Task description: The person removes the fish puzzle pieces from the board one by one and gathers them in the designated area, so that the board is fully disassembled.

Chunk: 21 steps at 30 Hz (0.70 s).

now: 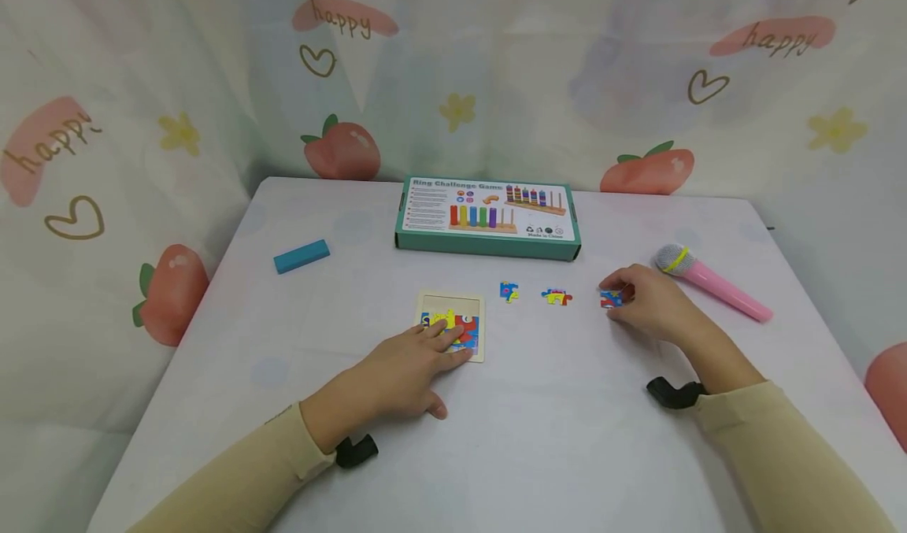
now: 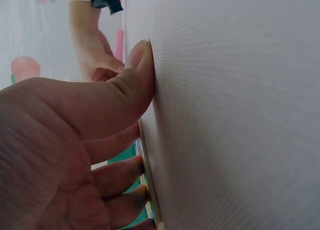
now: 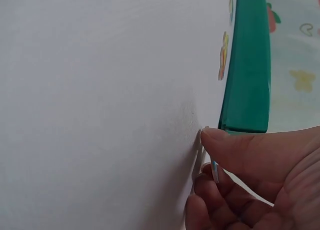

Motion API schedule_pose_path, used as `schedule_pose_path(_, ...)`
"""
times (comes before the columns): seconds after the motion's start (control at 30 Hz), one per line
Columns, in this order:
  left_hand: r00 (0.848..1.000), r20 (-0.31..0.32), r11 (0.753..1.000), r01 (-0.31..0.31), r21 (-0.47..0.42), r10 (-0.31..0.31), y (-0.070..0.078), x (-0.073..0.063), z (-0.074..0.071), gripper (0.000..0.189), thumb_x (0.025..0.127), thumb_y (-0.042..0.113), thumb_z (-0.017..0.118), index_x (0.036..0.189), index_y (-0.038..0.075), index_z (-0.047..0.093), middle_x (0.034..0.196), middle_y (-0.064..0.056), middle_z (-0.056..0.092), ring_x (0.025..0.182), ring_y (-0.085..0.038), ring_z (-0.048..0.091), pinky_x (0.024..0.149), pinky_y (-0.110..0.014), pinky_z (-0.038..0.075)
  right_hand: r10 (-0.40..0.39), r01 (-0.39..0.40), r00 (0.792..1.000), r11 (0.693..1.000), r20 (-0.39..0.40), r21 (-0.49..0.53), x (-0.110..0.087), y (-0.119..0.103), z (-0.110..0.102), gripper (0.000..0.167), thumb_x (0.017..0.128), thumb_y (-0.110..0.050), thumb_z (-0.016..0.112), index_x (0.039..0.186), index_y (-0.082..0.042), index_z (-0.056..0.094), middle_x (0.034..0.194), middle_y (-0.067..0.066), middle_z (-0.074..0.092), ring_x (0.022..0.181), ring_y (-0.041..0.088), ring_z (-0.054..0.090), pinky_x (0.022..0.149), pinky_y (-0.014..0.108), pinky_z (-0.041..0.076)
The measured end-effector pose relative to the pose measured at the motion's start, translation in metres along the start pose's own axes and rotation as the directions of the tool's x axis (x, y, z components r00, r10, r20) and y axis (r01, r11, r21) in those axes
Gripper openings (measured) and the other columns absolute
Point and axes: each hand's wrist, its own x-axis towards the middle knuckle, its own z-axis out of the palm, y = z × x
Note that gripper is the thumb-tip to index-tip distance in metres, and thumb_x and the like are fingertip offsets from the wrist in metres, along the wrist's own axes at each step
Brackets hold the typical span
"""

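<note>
My left hand (image 1: 402, 369) rests with spread fingers on a small wooden puzzle tray (image 1: 482, 344), over colourful jigsaw pieces (image 1: 468, 330) that fill its nearer part. Bare wood shows at the tray's far end. In the left wrist view the fingertips (image 2: 131, 165) touch the tray's edge and the thumb lies lower on the cloth. Off to the right, my right hand (image 1: 655, 303) pinches a blue and red puzzle piece (image 1: 609, 298) between thumb and fingers at the table surface. Two loose pieces, one mostly blue (image 1: 508, 290) and one yellow and red (image 1: 557, 297), lie between the hands.
Behind the pieces lies a green Ring Challenge Game box (image 1: 489, 216). A pink toy microphone (image 1: 716, 283) is just beyond my right hand, and a blue block (image 1: 301, 257) lies at the left. Patterned cloth (image 1: 453, 68) hangs behind the white-covered table (image 1: 524, 454).
</note>
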Motion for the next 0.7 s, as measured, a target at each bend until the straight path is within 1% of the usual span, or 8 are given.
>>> schedule_pose_path(0.2, 1.0, -0.001, 1.0, 0.0, 0.003, 0.0, -0.0001, 0.0, 0.0002, 0.091, 0.089, 0.059, 0.081, 0.167, 0.036, 0.04, 0.179, 0.002, 0.029, 0.169, -0.027, 0.024, 0.136, -0.048, 0.027, 0.002, -0.002, 1.0, 1.0, 0.012, 0.002, -0.0034, 0.0002, -0.0014, 0.047, 0.09, -0.014, 0.085, 0.134, -0.007, 0.069, 0.121, 0.015, 0.069, 0.11, 0.031, 0.06, 0.092, 0.042, 0.051)
schedule_pose_path(0.37, 1.0, -0.002, 1.0, 0.0, 0.0, 0.0, 0.0003, -0.0001, 0.0004, 0.091, 0.089, 0.059, 0.081, 0.167, 0.036, 0.04, 0.179, 0.002, 0.029, 0.169, -0.027, 0.024, 0.136, -0.049, 0.027, -0.013, 0.013, 1.0, 1.0, 0.006, 0.009, -0.0059, 0.0005, -0.0015, 0.047, 0.088, -0.011, 0.085, 0.133, -0.007, 0.07, 0.119, 0.015, 0.069, 0.11, 0.032, 0.06, 0.094, 0.044, 0.052)
schedule_pose_path(0.57, 1.0, 0.001, 1.0, 0.003, 0.005, -0.003, 0.0007, 0.0, 0.0002, 0.091, 0.089, 0.059, 0.081, 0.167, 0.036, 0.04, 0.179, 0.002, 0.029, 0.169, -0.027, 0.023, 0.136, -0.049, 0.026, -0.016, 0.016, 1.0, 1.0, 0.007, 0.001, -0.0051, 0.0009, -0.0015, 0.046, 0.089, -0.012, 0.085, 0.132, -0.007, 0.07, 0.119, 0.016, 0.068, 0.11, 0.032, 0.061, 0.094, 0.045, 0.052)
schedule_pose_path(0.7, 1.0, 0.0, 1.0, 0.005, 0.012, -0.005, 0.0009, 0.0, -0.0002, 0.091, 0.089, 0.06, 0.081, 0.167, 0.037, 0.04, 0.18, 0.003, 0.028, 0.169, -0.027, 0.023, 0.136, -0.049, 0.026, -0.028, 0.028, 1.0, 1.0, 0.008, 0.007, -0.0035, -0.0038, -0.0032, 0.046, 0.089, -0.013, 0.085, 0.132, -0.006, 0.07, 0.121, 0.017, 0.067, 0.112, 0.034, 0.061, 0.096, 0.049, 0.053)
